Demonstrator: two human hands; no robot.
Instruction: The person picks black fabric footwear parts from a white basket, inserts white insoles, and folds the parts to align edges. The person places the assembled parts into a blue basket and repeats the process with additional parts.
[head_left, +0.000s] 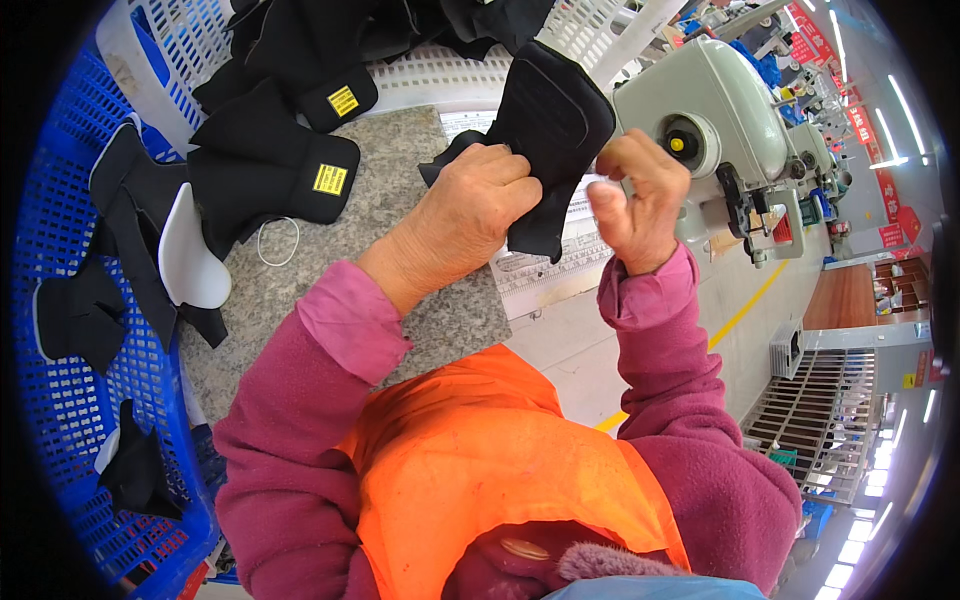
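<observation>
My left hand (pixel 468 205) is closed on a black fabric piece (pixel 555 110), shaped somewhat like a shoe upper, held up over the right edge of the grey stone-patterned board. Its wide, rounded end points up, and a narrow tail hangs below my fist. My right hand (pixel 645 195) is raised beside the piece's right edge, thumb and forefinger apart, the other fingers curled. I see nothing in it; whether the forefinger touches the edge I cannot tell. Two similar black pieces with yellow labels, one nearer (pixel 270 175) and one farther (pixel 310 75), lie left of my left hand.
A pale green sewing machine (pixel 720 110) stands right of my hands. Blue baskets (pixel 60 410) with black pieces line the left; a white basket (pixel 440 82) stands behind. A white curved piece (pixel 190 255) and a thin white loop (pixel 278 242) lie by the board (pixel 430 340).
</observation>
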